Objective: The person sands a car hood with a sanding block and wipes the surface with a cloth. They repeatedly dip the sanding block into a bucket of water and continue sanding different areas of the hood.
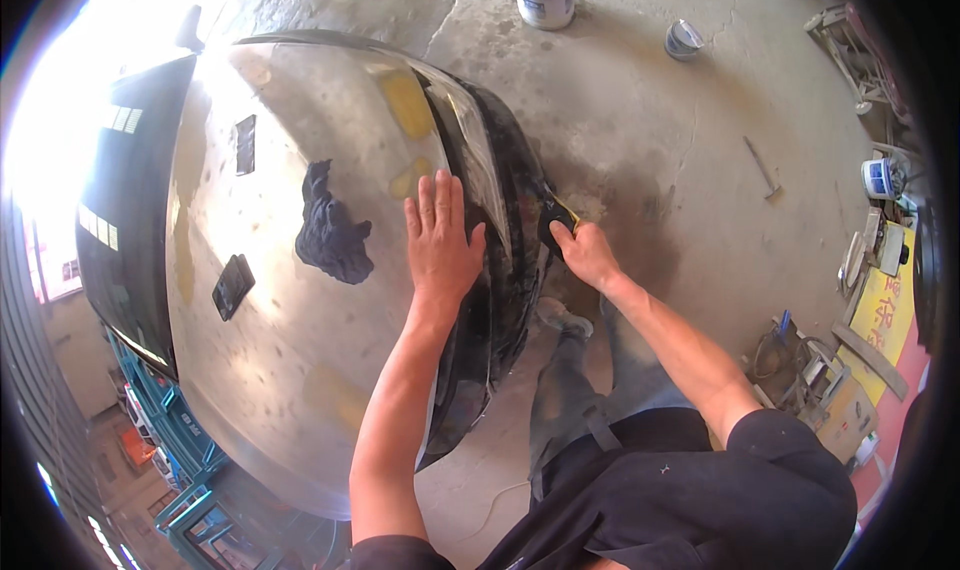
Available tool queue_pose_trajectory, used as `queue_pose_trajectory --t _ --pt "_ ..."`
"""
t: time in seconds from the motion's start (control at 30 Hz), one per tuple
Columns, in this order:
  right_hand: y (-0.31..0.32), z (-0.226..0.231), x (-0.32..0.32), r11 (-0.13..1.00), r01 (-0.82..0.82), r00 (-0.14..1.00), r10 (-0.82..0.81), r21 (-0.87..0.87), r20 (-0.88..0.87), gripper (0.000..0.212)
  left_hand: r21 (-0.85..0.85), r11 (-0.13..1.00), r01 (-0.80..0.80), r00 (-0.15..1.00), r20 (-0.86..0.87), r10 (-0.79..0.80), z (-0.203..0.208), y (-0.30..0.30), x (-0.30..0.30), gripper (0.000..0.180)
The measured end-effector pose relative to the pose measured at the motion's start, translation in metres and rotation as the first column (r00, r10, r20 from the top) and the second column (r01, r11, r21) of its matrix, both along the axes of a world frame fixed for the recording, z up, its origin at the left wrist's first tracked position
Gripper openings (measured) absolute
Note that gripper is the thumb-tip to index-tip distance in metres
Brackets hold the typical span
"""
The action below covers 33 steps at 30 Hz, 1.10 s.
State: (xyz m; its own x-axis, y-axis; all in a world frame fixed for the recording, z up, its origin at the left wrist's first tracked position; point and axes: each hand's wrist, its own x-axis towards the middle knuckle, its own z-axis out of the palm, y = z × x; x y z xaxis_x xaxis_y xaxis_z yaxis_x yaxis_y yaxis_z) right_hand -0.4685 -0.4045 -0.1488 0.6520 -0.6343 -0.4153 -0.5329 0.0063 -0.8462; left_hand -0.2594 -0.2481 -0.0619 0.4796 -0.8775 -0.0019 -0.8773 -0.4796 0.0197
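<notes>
My right grip point(590, 255) is closed around a black pad point(554, 213) with a yellow edge, fingers curled and thumb along its near end; the pad sits at the front of the car, right beside the black bumper point(512, 160), though I cannot tell from here whether it touches; my left grip point(443, 245) holds nothing, laid flat and palm down on the hood point(275, 370) by its front edge, fingers straight and close together, thumb apart; the hood is dull grey, with yellowish patches, one of them point(405, 105) near the front edge beyond my left fingers; a crumpled dark cloth point(335, 232) lies on it to the left of that grip; farther left I see a dark phone-like slab point(233, 287) and a dark strip point(245, 145); on the floor point(640, 120), well apart from both grips, I have a white bucket point(545, 12), a small tin point(683, 41) and a hammer point(763, 170).
</notes>
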Motion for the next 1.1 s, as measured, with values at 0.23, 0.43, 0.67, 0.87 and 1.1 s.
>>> queue_pose_trajectory --t 0.23,0.43,0.67,0.87,1.1 --pt "0.02 0.016 0.02 0.998 0.001 1.0 -0.003 0.066 0.029 0.056 0.041 0.999 -0.004 1.0 0.018 0.003 0.004 0.02 -0.023 0.082" --pt "0.023 0.031 0.025 0.996 0.007 0.996 -0.015 0.085 0.093 0.056 0.03 0.999 -0.022 0.991 0.136 0.017 0.001 -0.019 0.012 0.08" --pt "0.02 0.008 -0.007 0.995 0.058 0.998 -0.058 0.087 -0.006 0.057 0.059 0.997 -0.057 0.985 0.165 0.047 -0.01 -0.067 0.07 0.079" --pt "0.013 -0.017 -0.034 0.993 0.093 0.995 -0.09 0.072 -0.033 0.057 0.103 0.99 -0.097 0.976 0.206 0.074 -0.012 -0.098 0.1 0.076" --pt "-0.013 -0.009 -0.043 0.991 0.069 0.99 -0.053 0.114 -0.134 0.055 0.093 0.988 -0.125 0.971 0.216 0.103 -0.015 -0.128 0.141 0.076"
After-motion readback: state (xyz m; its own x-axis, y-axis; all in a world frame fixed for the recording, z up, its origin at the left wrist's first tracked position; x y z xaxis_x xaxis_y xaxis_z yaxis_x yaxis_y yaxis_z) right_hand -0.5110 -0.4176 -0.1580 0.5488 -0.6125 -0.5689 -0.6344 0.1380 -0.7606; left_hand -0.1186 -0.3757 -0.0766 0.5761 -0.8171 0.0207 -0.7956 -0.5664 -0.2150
